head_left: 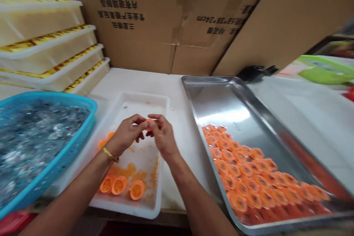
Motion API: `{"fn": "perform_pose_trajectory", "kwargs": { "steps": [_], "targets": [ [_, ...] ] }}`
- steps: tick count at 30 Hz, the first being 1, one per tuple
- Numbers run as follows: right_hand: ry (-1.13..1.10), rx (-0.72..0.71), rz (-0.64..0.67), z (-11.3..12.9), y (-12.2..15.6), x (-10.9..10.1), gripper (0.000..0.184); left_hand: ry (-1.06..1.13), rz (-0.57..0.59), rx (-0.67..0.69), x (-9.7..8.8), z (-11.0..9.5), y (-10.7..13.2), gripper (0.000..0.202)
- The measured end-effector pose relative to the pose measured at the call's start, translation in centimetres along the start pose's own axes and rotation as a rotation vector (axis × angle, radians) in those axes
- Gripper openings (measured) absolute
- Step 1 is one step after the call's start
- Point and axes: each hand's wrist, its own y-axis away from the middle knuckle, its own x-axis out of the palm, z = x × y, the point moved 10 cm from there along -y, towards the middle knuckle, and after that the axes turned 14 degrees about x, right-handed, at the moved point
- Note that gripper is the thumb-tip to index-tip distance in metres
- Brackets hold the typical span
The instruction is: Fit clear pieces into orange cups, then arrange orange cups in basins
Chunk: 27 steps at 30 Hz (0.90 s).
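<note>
Over the white tray [138, 107] on the worktop [182, 132], the left hand [127, 132] and right hand [163, 134] meet fingertip to fingertip — each grip pinching the same small orange piece [149, 121], mostly hidden by the fingers. Orange cups [136, 190] sit in the tray's near end — a blue basket [92, 107] stands left, a metal tray [215, 99] bearing rows of orange pieces [246, 169] right.

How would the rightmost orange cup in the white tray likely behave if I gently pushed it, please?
The orange cup might rock or roll, its rim being round. It is probably light, looking small and open. Anything inside may spill if it tips; orange crumbs lie on the white tray.
</note>
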Motion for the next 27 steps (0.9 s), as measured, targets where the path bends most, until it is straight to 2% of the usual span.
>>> {"fn": "perform_pose_trajectory", "kwargs": {
  "steps": [5, 8, 10, 11, 13, 15, 17, 19, 21, 23, 25, 27],
  "targets": [
    [-0.010, -0.039, 0.107, -0.1, 0.5, 1.7, 0.021, -0.095, -0.092, -0.035, -1.6, -0.7, 1.3, 0.033],
    [0.030, -0.062, 0.176, 0.2, 1.4, 3.0, 0.029, -0.079, -0.048, -0.101, -2.0, -1.3, 2.1, 0.029],
    [0.061, -0.080, 0.168, 1.1, 2.1, 2.4, 0.031, 0.008, 0.002, -0.126, -1.9, -1.6, 2.8, 0.030],
    [0.097, -0.091, 0.135, 1.9, 2.3, 1.3, 0.030, 0.062, 0.015, -0.130, -1.9, -1.7, 3.1, 0.034],
    [0.214, -0.116, -0.014, 4.1, 2.4, -2.9, 0.028, 0.111, -0.009, -0.141, -2.6, -1.3, 3.6, 0.042],
    [0.395, -0.113, -0.277, 6.7, 1.9, -9.6, 0.029, 0.084, -0.055, -0.159, -3.5, -0.3, 4.1, 0.047],
    [0.751, -0.019, -0.622, 8.7, 1.3, -16.8, 0.029, 0.053, -0.066, -0.176, -4.0, 0.8, 4.3, 0.046],
    [0.866, 0.054, -0.687, 9.1, -0.1, -21.3, 0.023, 0.057, -0.049, -0.166, -3.8, 1.4, 4.2, 0.043],
    [0.936, 0.105, -0.663, 8.1, -1.6, -23.3, 0.017, 0.057, -0.026, -0.122, -3.3, 1.4, 4.0, 0.041],
    [0.988, 0.134, -0.593, 6.5, -2.8, -23.2, 0.011, 0.028, -0.024, -0.060, -3.2, 0.8, 3.6, 0.039],
    [1.029, 0.151, -0.508, 4.9, -3.8, -22.4, 0.008, -0.055, -0.063, -0.014, -4.2, 0.4, 3.0, 0.035],
    [1.069, 0.156, -0.446, 3.9, -4.7, -22.1, 0.011, -0.280, -0.104, -0.019, -6.2, 0.5, 2.1, 0.030]
  ]
}}
